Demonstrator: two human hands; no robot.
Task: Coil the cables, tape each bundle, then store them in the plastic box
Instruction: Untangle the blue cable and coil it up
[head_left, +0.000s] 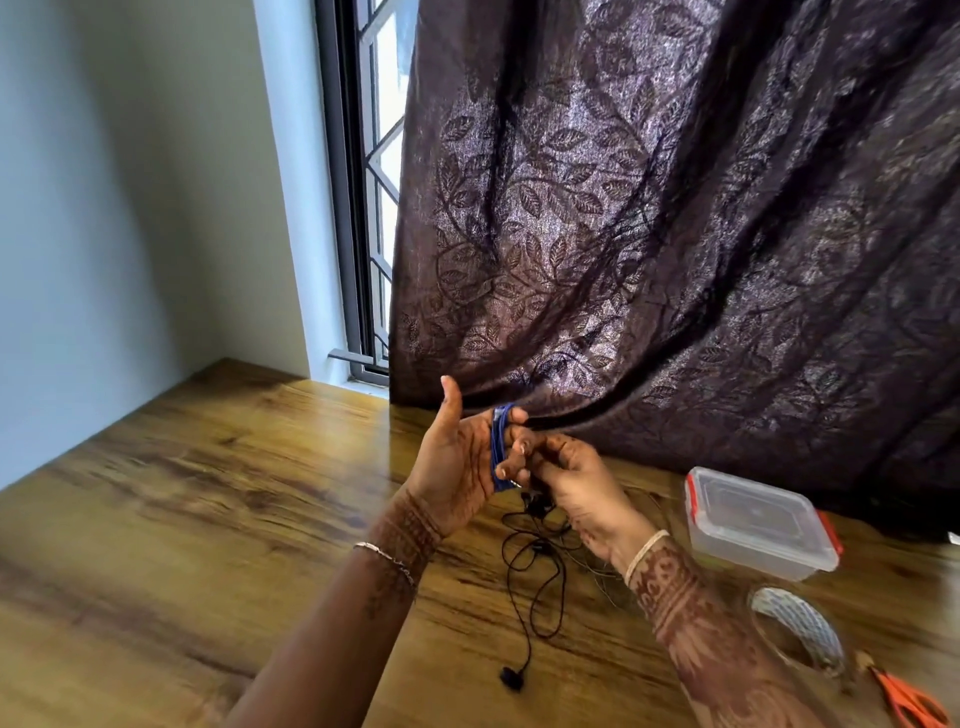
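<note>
A blue cable (497, 447) is wound in several loops around the fingers of my left hand (457, 462), which is raised above the table with the thumb pointing up. My right hand (576, 491) pinches the cable's end against those fingers. Below both hands a black earphone cable (530, 577) lies loose and tangled on the wooden table (208, 519). The clear plastic box (758, 525) with red clips stands at the right, lid on. A roll of tape (800, 629) lies in front of it.
Orange-handled scissors (909, 701) lie at the bottom right corner. A dark patterned curtain (675, 234) hangs over the table's far edge, behind the hands and box. A window (374, 182) and wall stand at the left.
</note>
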